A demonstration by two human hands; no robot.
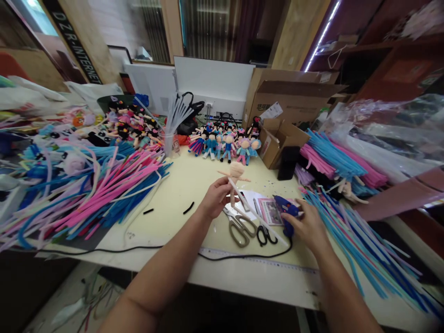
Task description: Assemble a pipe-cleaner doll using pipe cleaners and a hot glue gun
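My left hand is pinching a beige doll figure made of fuzzy stems, with a round head and arms stretched sideways. A long white pipe cleaner starts at the same fingertips and slopes down to the right over the scissors. My right hand is closed around a dark blue glue gun, whose black cord runs left along the front of the table. Below the doll lie grey-handled scissors and black-handled scissors. A pink-bordered picture card lies beside the glue gun.
Piles of coloured pipe cleaners lie on the left and right. Several finished dolls stand at the back, near cardboard boxes and a cup of white sticks. Short black pieces and a ruler lie on the table.
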